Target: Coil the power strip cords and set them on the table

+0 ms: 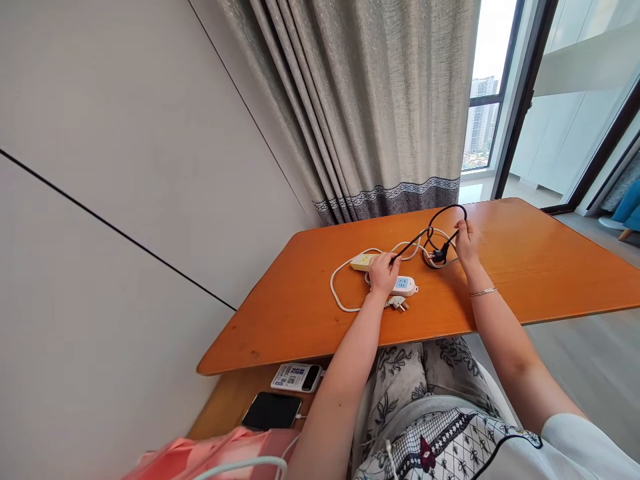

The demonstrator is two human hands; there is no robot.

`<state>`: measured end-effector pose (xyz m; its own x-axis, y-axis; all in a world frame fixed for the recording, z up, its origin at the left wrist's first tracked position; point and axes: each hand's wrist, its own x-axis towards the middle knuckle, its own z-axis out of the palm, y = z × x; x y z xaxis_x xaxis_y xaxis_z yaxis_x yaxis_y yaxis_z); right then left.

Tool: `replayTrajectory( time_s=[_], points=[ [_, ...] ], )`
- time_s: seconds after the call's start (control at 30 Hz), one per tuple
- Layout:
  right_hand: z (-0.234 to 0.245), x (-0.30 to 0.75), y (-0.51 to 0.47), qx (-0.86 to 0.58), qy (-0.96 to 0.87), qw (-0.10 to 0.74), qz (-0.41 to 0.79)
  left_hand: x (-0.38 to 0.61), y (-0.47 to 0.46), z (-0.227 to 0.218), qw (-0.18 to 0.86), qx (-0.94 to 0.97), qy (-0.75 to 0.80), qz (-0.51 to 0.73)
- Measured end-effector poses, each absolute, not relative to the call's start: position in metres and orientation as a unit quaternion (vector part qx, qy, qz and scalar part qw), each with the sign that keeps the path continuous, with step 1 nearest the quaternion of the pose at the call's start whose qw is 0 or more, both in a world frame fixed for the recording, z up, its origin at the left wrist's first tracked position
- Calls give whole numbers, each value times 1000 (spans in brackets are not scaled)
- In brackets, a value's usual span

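Observation:
My left hand (pixel 384 272) is closed around one end of a black cable (pixel 445 217), just above a small white power strip (pixel 405 286) on the orange table (pixel 525 267). My right hand (pixel 467 241) pinches the other part of the same cable, which arches up in a loop between the two hands, with its black plug (pixel 441 253) hanging near my right fingers. A yellow power strip (pixel 363 261) lies behind my left hand, its white cord (pixel 336 293) curling to the left. A white plug (pixel 399 304) rests below my left wrist.
A grey curtain (pixel 380 100) hangs behind the table, a window and glass door to its right. On a lower bench at the left lie a dark phone (pixel 273 411) and a white box-like device (pixel 296 377). Pink cloth (pixel 210 457) sits beside my lap.

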<state>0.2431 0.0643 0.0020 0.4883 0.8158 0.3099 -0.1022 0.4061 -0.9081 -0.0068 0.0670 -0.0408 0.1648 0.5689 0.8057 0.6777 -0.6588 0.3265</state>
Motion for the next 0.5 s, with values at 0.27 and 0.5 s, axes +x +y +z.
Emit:
replayTrajectory(
  time_s=[0.27,0.5],
  points=[
    [0,239,79,-313,-308,811,388,-6,66,-41,46,-761,-419,-494],
    [-18,273,92,-284,-192,836,429,-7,67,-41,45,-757,-420,-498]
  ],
)
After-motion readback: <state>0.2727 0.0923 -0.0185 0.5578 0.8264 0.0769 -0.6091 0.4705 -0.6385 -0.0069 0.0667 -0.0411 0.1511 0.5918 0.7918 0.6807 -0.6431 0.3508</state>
